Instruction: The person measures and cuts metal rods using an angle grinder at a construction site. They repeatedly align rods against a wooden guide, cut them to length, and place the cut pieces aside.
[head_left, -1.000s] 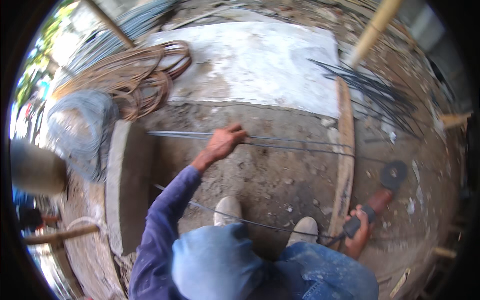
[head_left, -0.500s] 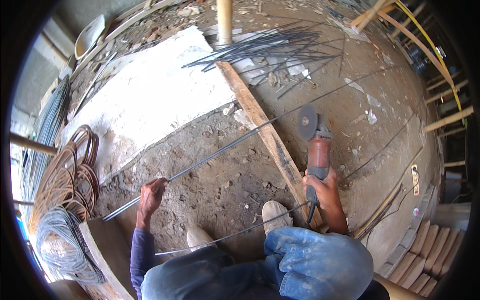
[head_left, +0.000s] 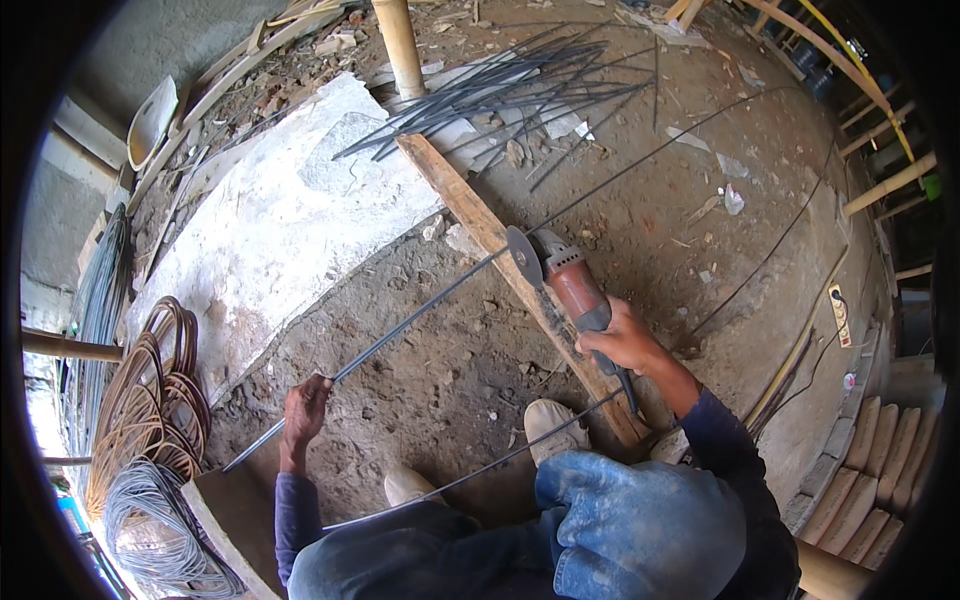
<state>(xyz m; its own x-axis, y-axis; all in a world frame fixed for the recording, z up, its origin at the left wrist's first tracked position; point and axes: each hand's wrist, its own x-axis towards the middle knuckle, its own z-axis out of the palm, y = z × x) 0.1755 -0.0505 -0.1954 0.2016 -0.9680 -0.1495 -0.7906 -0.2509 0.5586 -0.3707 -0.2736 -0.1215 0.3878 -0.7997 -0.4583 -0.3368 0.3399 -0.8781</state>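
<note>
My left hand (head_left: pixel 306 408) is closed around thin steel rods (head_left: pixel 410 318), which slant up to the right across a wooden plank (head_left: pixel 465 200). In my right hand (head_left: pixel 625 340) is an angle grinder (head_left: pixel 575 287), gripped by its rear body. The grinder's cutting disc (head_left: pixel 524 257) stands at the rods where they cross the plank; whether it touches them I cannot tell. A dark power cord (head_left: pixel 500 456) leads from the grinder's tail down past my shoe (head_left: pixel 556 430).
Cut rods (head_left: pixel 520 85) lie heaped beside a bamboo post (head_left: pixel 399 50). Rusty coils (head_left: pixel 160 385) and grey wire coils (head_left: pixel 160 520) sit at the left by a long rod bundle (head_left: pixel 97 340). A power strip (head_left: pixel 839 315) and stacked tiles (head_left: pixel 880 470) are at the right.
My right hand has brought the grinder leftward and tilted it, so its disc is now at the rods over the plank. My left hand keeps its hold on the rods. The view has shifted.
</note>
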